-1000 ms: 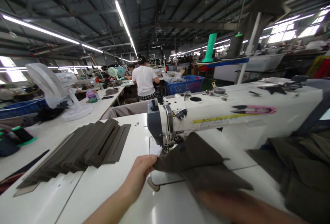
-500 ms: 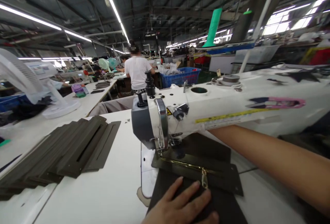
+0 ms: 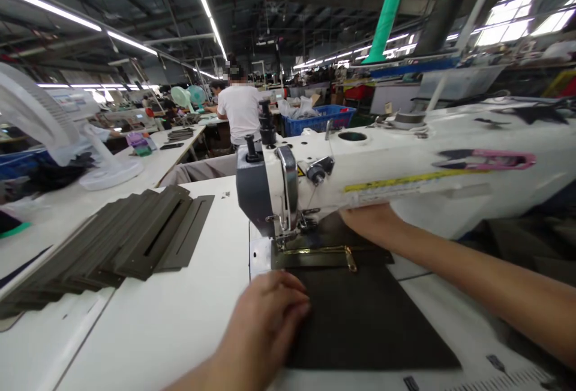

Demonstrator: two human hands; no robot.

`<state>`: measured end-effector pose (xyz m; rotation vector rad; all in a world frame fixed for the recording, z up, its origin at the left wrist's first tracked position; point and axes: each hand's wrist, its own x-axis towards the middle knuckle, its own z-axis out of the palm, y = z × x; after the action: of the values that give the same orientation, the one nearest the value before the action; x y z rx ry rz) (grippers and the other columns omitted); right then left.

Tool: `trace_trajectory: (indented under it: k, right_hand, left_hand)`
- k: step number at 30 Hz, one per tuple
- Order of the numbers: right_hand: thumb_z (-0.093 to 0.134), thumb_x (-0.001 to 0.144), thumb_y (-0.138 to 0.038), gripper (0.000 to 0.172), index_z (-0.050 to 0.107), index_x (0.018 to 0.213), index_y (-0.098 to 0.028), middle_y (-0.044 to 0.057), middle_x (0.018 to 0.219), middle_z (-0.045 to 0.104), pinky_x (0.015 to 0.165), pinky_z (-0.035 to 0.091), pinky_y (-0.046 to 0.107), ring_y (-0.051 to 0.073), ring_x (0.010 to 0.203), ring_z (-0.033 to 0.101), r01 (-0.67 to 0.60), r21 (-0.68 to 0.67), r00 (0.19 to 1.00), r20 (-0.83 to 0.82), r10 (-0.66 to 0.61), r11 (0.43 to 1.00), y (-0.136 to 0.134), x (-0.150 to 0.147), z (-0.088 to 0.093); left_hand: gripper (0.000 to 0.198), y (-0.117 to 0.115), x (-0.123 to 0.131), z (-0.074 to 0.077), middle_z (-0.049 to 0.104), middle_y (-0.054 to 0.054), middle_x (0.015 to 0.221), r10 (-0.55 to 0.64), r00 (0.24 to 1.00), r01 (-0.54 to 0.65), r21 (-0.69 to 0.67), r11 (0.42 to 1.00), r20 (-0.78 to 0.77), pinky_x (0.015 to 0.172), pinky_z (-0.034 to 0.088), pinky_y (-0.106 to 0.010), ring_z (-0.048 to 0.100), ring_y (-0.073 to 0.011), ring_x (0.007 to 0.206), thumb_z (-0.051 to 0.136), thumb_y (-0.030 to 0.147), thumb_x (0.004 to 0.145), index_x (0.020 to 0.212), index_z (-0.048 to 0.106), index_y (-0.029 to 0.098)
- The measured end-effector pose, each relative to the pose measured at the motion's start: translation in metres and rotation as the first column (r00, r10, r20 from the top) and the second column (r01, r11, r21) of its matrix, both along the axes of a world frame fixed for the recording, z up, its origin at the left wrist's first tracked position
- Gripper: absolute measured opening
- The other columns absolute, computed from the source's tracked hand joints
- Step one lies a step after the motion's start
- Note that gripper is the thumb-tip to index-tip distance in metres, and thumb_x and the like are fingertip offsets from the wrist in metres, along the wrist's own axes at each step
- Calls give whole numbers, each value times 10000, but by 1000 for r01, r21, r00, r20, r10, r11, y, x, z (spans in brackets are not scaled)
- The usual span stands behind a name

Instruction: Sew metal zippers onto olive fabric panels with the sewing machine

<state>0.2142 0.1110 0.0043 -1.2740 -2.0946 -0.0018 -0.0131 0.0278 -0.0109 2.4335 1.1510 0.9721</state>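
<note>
Panel [image 3: 369,319] lies at the presser foot [image 3: 282,244], its gold zipper [image 3: 315,250] now near level instead of slanting. Left hand [image 3: 269,310], earlier spread flat, has curled at the panel's left edge; pinch uncertain. Right hand [image 3: 371,221] reaches beneath the machine arm [image 3: 382,165], fingers hidden, grip undetermined. Reads as realignment.

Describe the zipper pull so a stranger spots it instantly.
Start at the white sewing machine, then look down to the dark fabric. A thin gold zipper lies on it beyond the left hand. The pull is the wider gold tab at the zipper's right end, jutting toward the camera.
</note>
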Motion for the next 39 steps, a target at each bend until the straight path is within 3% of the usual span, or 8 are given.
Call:
trace_trajectory:
  k: [3, 7, 10, 16, 24, 32, 39]
  right_hand:
    - [461, 866, -220, 200, 622, 759, -167, 50, 752, 634, 703, 486, 317, 173, 717, 594, -99, 2, 989, 114, 98, 995, -25, -20, -7]
    - [434, 823, -100, 235, 617, 966, -67, 148, 1005, 636, 851, 467, 368, 234, 948, 578, -258, 71, 941, 242, 234, 964, -42, -58, -29]
    - [414, 810, -70, 264, 612, 980, -36, 166, 1061, 614, 888, 454, 344, 227, 975, 572, -315, 55, 929, 223, 295, 948, -36, -69, -41]
    - [430, 787, -58, 244, 635, 919, -60, 145, 1064, 611, 881, 456, 309, 206, 942, 581, -337, 1, 916, 232, 327, 942, -27, -68, -38]
    - [422, 799, -62, 239, 625, 926, -71, 147, 1079, 602, 838, 472, 306, 197, 900, 593, -332, -38, 899, 292, 328, 943, -26, -68, -35]
    - [402, 798, -55, 217, 603, 867, -100, 115, 890, 634, 922, 413, 312, 196, 1002, 554, -354, -70, 908, 212, 360, 933, -17, -67, -41]
    - [383, 804, -63, 242, 594, 908, -119, 109, 920, 634, 880, 444, 312, 197, 1006, 555, -339, -95, 913, 209, 351, 936, -16, -67, -40]
  left_hand:
    - [208, 19, -28, -4, 635, -116, 1046, 199, 968, -177, 146, 973, -152, 820, 510, -435, 602, -251, 960, 516, 235, 835, 997, 621, 159]
    - [179, 41, -31, -22, 671, -94, 981, 138, 968, -79, 270, 960, -210, 885, 482, -440, 616, -237, 957, 483, 199, 849, 876, 655, 161]
    - [192, 43, -26, -28, 677, -86, 970, 144, 973, -82, 312, 946, -180, 871, 503, -396, 634, -217, 920, 478, 197, 853, 833, 667, 171]
    - [208, 42, -28, -28, 681, -72, 959, 113, 984, -64, 315, 947, -140, 865, 514, -354, 636, -198, 920, 469, 174, 852, 805, 672, 181]
    - [210, 45, -28, -25, 682, -94, 950, 83, 976, -8, 349, 937, -199, 860, 514, -371, 637, -210, 917, 457, 142, 843, 805, 663, 156]
    - [216, 50, -23, -21, 696, -73, 864, 110, 975, -28, 384, 923, -195, 833, 526, -338, 655, -188, 846, 452, 125, 844, 738, 636, 160]
    - [186, 52, -23, -24, 695, -72, 862, 118, 974, -39, 371, 928, -193, 842, 518, -341, 652, -192, 852, 472, 137, 840, 756, 635, 166]
